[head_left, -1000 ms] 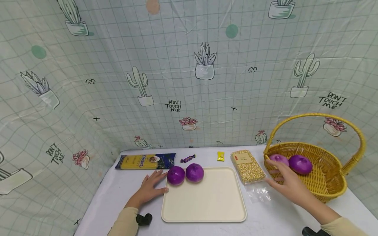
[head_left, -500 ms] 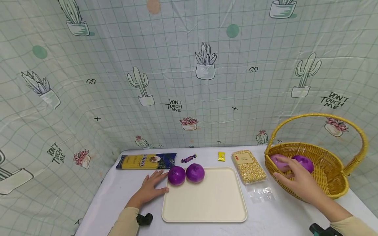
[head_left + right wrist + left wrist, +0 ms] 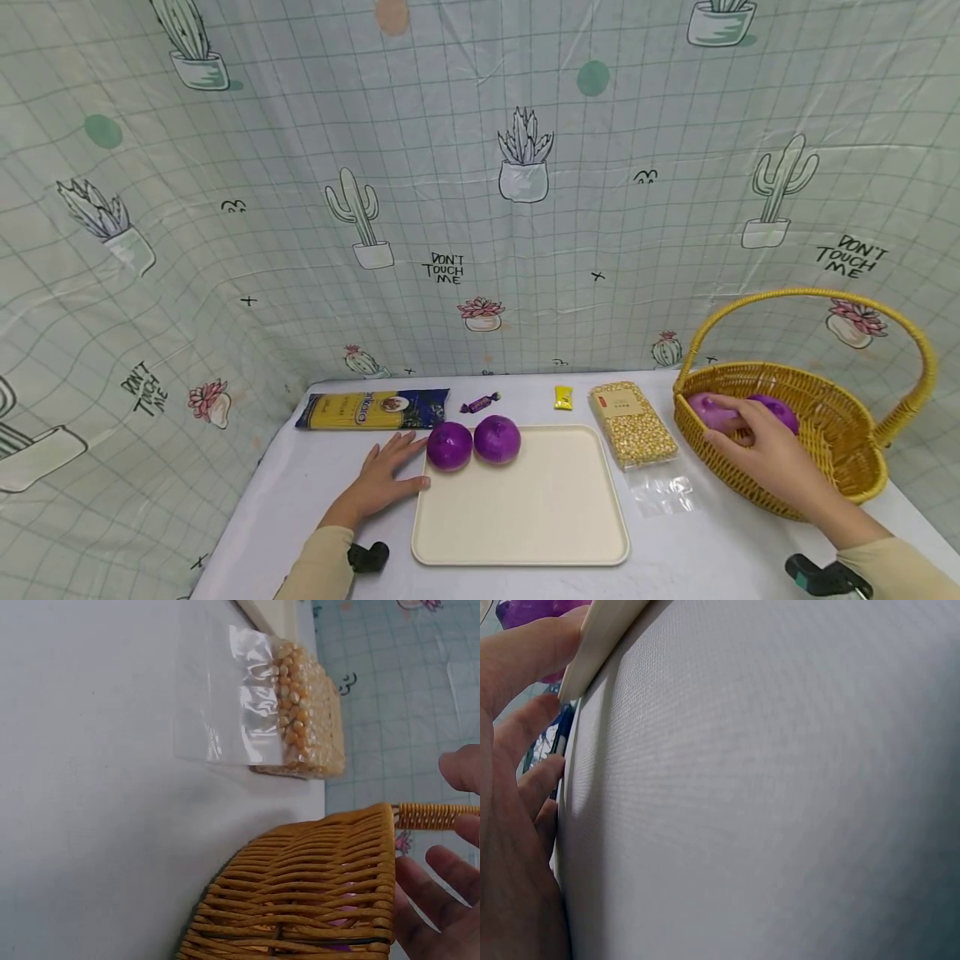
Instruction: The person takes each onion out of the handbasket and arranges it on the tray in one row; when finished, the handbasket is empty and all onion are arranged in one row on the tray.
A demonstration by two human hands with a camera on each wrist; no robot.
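In the head view my left hand (image 3: 381,483) rests with spread fingers at the upper left edge of the cream tray (image 3: 525,517). Its thumb touches the tray rim, which also shows in the left wrist view. Two dark purple onions (image 3: 449,447) sit side by side at the tray's upper left corner. My right hand (image 3: 776,454) reaches over the near left rim of the yellow wicker basket (image 3: 840,467), its loosely bent fingers at a lighter purple onion (image 3: 711,412). Another purple onion (image 3: 780,412) lies beside it, partly covered by the hand.
Behind the tray lie a yellow and blue pasta packet (image 3: 372,410), a purple-wrapped candy (image 3: 480,403) and a small yellow packet (image 3: 563,398). A clear bag of corn kernels (image 3: 633,425) lies between tray and basket. The basket's tall handle (image 3: 817,293) arches above it.
My right hand has moved from the basket's left rim rightward and then lower over the lighter onion, with its fingers drawing closer to it. My left hand has stayed at the tray.
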